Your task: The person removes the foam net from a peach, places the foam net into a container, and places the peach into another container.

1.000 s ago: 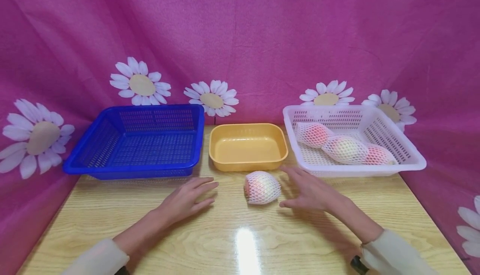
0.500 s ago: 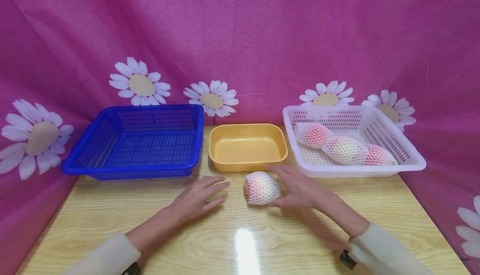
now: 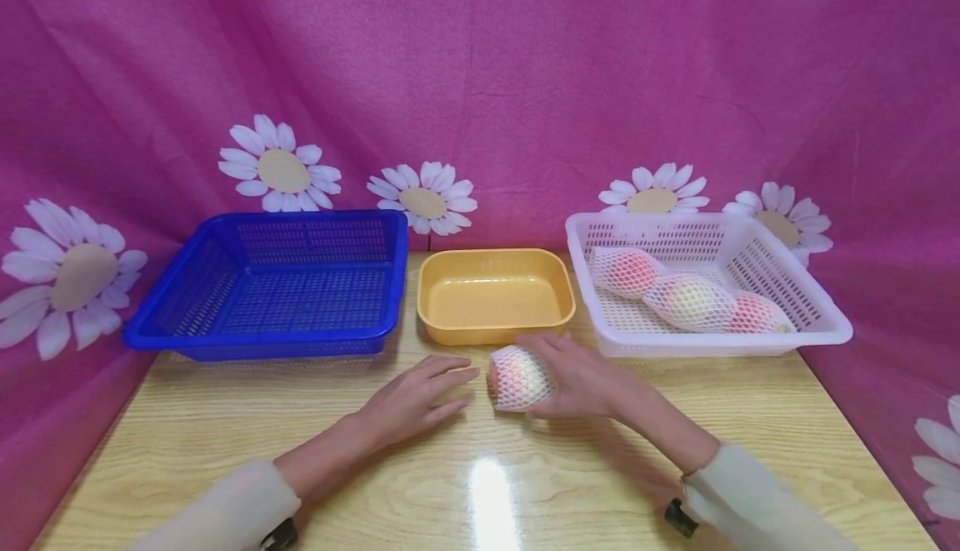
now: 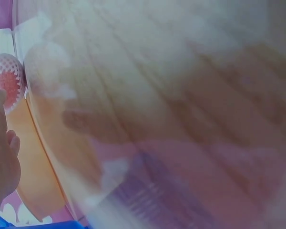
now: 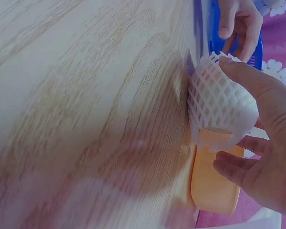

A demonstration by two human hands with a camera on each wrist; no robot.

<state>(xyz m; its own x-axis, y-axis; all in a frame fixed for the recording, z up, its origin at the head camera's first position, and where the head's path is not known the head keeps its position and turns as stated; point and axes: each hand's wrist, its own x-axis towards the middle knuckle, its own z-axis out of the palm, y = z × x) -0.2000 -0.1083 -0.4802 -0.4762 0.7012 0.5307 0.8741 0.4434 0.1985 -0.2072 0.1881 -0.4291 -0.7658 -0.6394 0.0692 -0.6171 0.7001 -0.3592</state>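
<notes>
With the right hand [image 3: 581, 380], spans the right side of a rounded pink-and-cream fruit in white foam netting [image 3: 516, 379], on the pale wood-grain table [image 3: 397, 484] before a yellow rectangular plastic tray [image 3: 480, 336]; cannot tell if gripping; with the left hand [image 3: 420, 399], loosely extended, just beside its left end

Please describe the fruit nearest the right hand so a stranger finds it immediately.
On the wooden table, find the yellow tray. On its near side, between left hand and right hand, lies a pinkish fruit in white netting. Unlike the three netted fruits in the white basket, it lies outside any container.
</notes>
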